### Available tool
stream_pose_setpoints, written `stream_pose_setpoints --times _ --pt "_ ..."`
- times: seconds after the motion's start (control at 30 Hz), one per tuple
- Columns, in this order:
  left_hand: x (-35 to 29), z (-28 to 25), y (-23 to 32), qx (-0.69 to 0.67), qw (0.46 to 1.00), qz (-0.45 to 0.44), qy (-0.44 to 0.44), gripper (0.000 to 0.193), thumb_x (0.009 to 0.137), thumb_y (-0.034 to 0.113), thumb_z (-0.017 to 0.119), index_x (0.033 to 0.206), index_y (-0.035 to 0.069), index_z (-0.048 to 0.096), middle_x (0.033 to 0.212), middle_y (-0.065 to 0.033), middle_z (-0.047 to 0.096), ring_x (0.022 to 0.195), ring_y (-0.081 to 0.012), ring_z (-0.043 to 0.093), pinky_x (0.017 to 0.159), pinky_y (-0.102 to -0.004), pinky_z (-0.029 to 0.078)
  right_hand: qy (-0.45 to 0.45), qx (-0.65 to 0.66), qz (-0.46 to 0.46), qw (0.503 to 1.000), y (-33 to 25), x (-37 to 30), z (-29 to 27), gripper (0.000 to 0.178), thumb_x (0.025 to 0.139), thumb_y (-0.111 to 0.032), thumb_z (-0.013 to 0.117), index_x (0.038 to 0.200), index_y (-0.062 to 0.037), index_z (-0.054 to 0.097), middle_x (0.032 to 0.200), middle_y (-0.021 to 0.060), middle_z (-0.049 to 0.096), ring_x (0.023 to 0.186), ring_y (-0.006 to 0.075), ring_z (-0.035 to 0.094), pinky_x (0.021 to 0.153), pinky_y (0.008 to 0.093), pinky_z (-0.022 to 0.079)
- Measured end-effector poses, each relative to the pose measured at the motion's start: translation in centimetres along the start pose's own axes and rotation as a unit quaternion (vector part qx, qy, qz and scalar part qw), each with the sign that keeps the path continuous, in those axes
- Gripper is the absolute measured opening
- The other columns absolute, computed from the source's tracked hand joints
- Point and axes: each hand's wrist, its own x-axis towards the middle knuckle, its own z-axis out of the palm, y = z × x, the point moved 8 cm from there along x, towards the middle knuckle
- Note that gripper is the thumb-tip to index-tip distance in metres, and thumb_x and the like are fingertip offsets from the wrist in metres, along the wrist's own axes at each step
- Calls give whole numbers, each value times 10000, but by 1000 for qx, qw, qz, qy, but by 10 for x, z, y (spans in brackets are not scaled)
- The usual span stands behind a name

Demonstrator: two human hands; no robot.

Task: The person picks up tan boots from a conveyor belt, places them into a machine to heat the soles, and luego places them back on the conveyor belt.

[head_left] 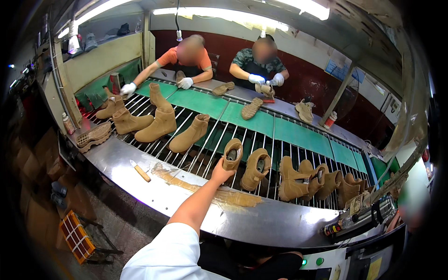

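Note:
My left arm, in a white sleeve, reaches across the metal ledge. My left hand is closed on a tan ankle boot, which stands tilted at the near edge of the rod conveyor; part of its lower end is hidden behind the hand. Just right of it lies another tan boot, its opening facing up. To the left, a tan boot rests on the rods, with several more beyond it. My right hand does not show.
A wooden-handled knife lies on the metal ledge. More boots line the conveyor's right side. Two people in white gloves handle footwear across the green belt. A steel flask stands at right, a stool at lower left.

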Motion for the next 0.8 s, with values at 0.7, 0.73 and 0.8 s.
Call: stream_pose_setpoints --times 0.7,0.73,0.8 --pt "-157 -61 -33 -28 997 -74 -12 187 800 219 627 897 64 666 740 -62 657 665 -197 621 606 -329 482 3 -34 -58 998 -16 4 20 152 804 -221 641 874 -89 670 790 120 673 736 289 643 681 383 498" --pt "-147 -62 -49 -109 990 -86 -16 181 818 210 619 915 64 662 743 -43 653 659 -169 610 598 -310 477 -14 -36 -69 997 -33 9 23 152 807 -216 639 881 -86 669 795 121 673 740 285 643 685 378 498" --pt "-135 -62 -49 -250 955 -149 -58 178 875 180 586 1015 77 622 808 10 629 689 -82 568 590 -237 458 -56 -24 -73 995 -47 23 36 145 816 -173 637 910 -67 664 811 123 669 745 258 639 702 357 502"
